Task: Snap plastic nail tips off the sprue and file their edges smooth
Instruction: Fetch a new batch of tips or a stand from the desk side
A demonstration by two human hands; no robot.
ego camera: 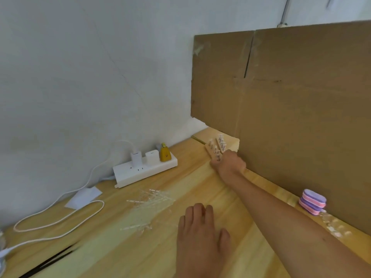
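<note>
Clear, thin sprues (149, 205) lie heaped mid-table (120, 247), long axes mostly near-left to far-right. Left hand (198, 233) lies flat beside them, fingers straight and together. Right hand (230, 164) is curled at the near end of the pegged wooden rack (214, 149); cannot tell whether it grips.

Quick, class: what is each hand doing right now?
Left hand: open, flat on the table.
Right hand: closed round the wooden peg strip.
</note>
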